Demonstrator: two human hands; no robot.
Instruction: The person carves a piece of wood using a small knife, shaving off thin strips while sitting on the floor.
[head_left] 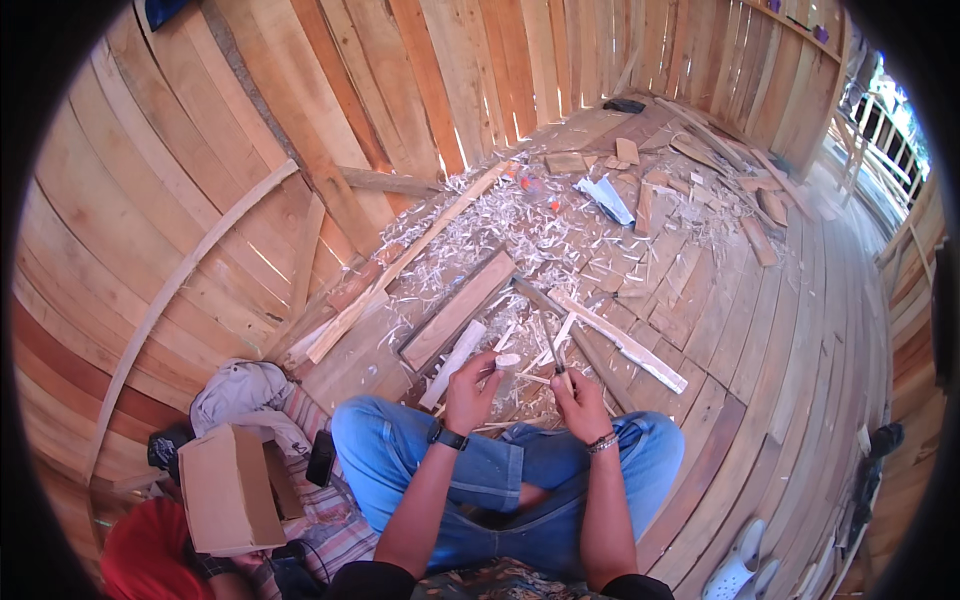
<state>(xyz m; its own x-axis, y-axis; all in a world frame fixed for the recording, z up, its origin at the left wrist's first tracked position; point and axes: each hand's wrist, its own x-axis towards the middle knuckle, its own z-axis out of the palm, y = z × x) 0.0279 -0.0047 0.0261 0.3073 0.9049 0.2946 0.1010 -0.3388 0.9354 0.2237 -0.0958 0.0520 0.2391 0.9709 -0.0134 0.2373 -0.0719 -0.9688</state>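
Observation:
I sit cross-legged on a plank floor with both forearms reaching over my lap. My left hand (474, 393) is closed round a small pale piece of wood (508, 360), its rounded end showing past the thumb and finger. In my right hand (584, 408) is a knife (551, 347), gripped by its handle, with the narrow blade pointing up and away from me. Blade and wood are apart. Just beyond my left hand lie a pale wooden slat (461, 350) and a thick reddish-brown wooden block (460, 310). Thin pale sticks and shavings lie beneath my hands.
Wood shavings (490, 225) cover the floor ahead. A long strip (420, 250) lies at the left, a pale batten (625, 343) at the right. Offcuts (690, 185) are scattered farther back. Beside my left knee are a phone (320, 458) and a cardboard box (228, 490). Clogs (735, 565) stand lower right.

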